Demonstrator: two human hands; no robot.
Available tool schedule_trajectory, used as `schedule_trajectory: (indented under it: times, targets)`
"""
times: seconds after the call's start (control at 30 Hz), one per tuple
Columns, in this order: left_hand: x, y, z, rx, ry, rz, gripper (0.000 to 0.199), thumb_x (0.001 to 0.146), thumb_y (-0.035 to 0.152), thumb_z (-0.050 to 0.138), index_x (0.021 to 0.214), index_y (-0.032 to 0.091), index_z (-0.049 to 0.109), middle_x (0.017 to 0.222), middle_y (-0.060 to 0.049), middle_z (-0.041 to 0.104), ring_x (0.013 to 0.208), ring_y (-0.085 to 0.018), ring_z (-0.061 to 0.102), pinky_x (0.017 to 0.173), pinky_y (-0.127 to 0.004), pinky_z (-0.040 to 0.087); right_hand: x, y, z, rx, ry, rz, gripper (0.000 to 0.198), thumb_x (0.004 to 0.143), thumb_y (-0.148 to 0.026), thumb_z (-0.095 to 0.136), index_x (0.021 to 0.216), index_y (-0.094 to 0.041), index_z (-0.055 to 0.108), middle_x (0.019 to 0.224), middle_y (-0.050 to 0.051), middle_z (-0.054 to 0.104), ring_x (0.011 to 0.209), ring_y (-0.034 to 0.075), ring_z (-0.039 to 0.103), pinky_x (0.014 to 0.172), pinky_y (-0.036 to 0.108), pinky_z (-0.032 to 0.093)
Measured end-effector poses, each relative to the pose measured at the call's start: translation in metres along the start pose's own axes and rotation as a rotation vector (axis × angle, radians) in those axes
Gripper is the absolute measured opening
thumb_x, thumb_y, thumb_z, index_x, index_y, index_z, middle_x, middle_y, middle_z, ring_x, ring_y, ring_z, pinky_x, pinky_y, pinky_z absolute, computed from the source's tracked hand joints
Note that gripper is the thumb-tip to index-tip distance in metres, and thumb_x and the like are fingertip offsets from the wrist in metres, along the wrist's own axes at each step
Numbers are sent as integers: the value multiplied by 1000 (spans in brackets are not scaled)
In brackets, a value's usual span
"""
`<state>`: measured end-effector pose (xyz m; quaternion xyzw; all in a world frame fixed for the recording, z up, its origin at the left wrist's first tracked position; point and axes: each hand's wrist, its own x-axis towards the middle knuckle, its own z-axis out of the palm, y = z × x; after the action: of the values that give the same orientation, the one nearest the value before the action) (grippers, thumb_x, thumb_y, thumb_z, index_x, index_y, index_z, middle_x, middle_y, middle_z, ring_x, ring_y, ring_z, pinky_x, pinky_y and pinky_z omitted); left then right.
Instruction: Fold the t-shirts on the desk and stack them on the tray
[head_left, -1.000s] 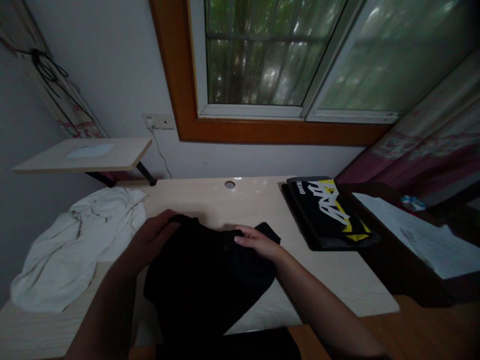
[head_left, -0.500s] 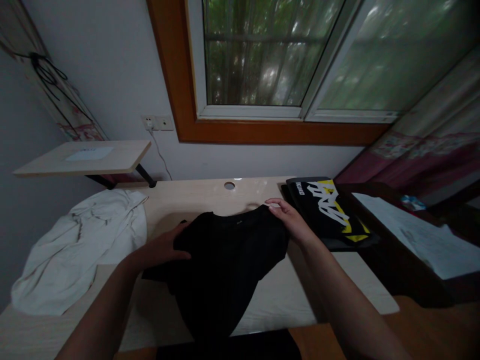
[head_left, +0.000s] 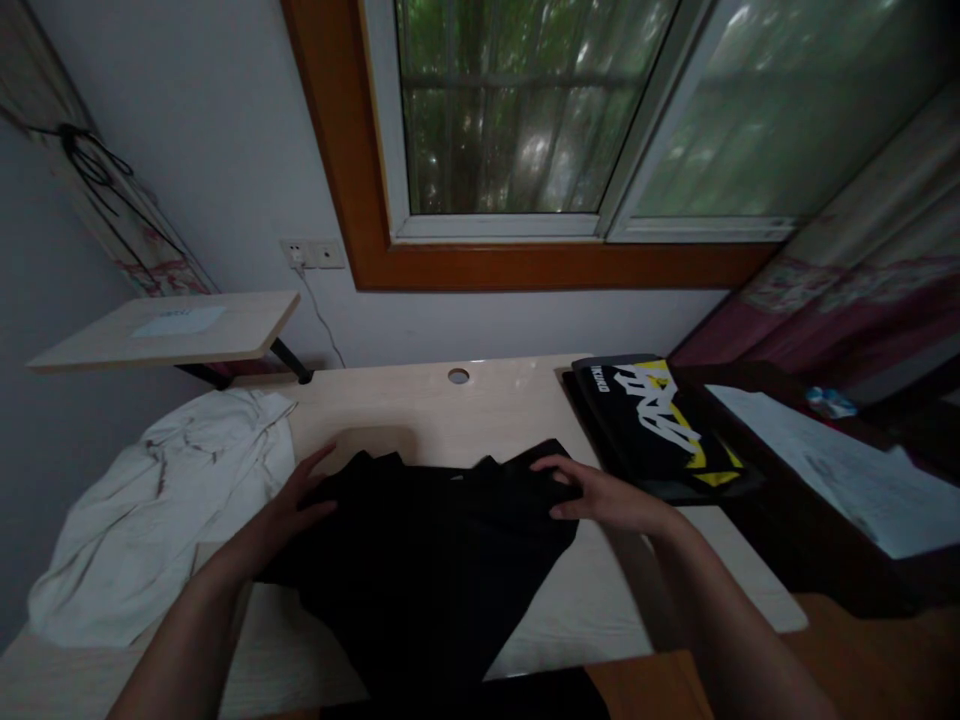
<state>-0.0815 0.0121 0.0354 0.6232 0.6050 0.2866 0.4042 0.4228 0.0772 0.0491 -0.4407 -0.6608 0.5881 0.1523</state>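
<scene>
A black T-shirt [head_left: 442, 560] hangs spread between my hands over the desk, its neckline toward the window and its lower part falling toward me past the near edge. My left hand [head_left: 294, 510] grips its left shoulder, with thumb and fingers apart around the cloth. At the other shoulder, my right hand [head_left: 596, 493] pinches the fabric between thumb and fingers. A small pale label shows at the collar. Some fingertips are hidden by the dark cloth.
A crumpled white garment [head_left: 172, 500] lies on the desk [head_left: 517, 385] at left, below a raised shelf [head_left: 172, 330]. Folded black clothing with yellow and white print [head_left: 652, 420] sits at right. Beyond it are papers [head_left: 817, 470] on a dark surface.
Both hands have come apart and the T-shirt is stretched wider. My left hand has moved left; my right hand has lowered slightly toward me. The neckline has dropped nearer to me.
</scene>
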Motion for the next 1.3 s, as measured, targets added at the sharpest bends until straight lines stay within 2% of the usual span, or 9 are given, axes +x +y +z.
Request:
schedule_trajectory:
  times: [0.17,0.27,0.47,0.6,0.77,0.93,1.07,1.2,1.3]
  targets:
    - [-21,22,-35,-71,-290,-46,74,84,49,68,152,43,39,149,-6,55,135,-34,54,112,-60,41,-19,-25,-11,167,-18,-47,52,79,-42,78,125,-30,56,88,-1,61,63,12,55,52,23,45]
    - [-20,34,-52,-181,-288,-42,73,82,47,72,149,41,44,140,-7,63,125,-34,62,105,-56,50,-20,-46,-18,250,150,-153,52,75,-46,81,119,-32,57,85,-1,60,59,13,53,48,22,41]
    - [36,64,-53,-326,291,74,75,79,46,76,147,38,46,143,-7,59,113,-30,68,90,-44,60,40,-74,-39,120,728,-483,27,83,-45,72,101,-26,66,103,4,64,93,21,62,83,34,51]
    - [74,60,-37,-195,558,271,64,83,39,71,143,30,50,146,-9,54,128,-26,58,106,-46,50,77,-68,-41,-187,850,-576,26,89,-43,66,109,-27,71,123,8,61,120,26,55,102,43,45]
    - [71,36,-4,299,570,475,20,88,24,60,106,24,67,115,-7,61,116,-24,58,106,-47,46,87,-37,-8,-385,760,-542,19,90,-40,64,99,-25,73,115,9,63,115,25,58,105,45,44]
    - [29,26,30,506,112,574,22,78,2,48,80,20,60,92,-3,58,89,-18,58,81,-33,49,67,-1,28,-286,357,-303,30,92,-46,60,83,-19,68,73,1,62,67,15,58,65,28,48]
    - [3,17,48,583,-162,617,31,78,-3,46,88,21,63,94,-3,61,91,-18,57,85,-33,49,45,12,41,-270,68,-206,34,93,-45,61,76,-18,69,65,0,63,60,13,57,58,25,45]
    - [-4,5,59,674,-155,659,54,77,-4,48,120,25,63,118,-7,62,111,-23,55,97,-39,48,34,9,48,-336,-6,-414,18,92,-33,64,88,-21,77,90,5,71,88,18,66,81,31,53]
    - [-1,2,64,791,-99,650,52,81,1,53,125,26,62,124,-7,60,114,-26,53,101,-45,47,35,7,57,-373,20,-493,19,91,-28,66,107,-26,76,109,6,69,106,20,64,90,33,53]
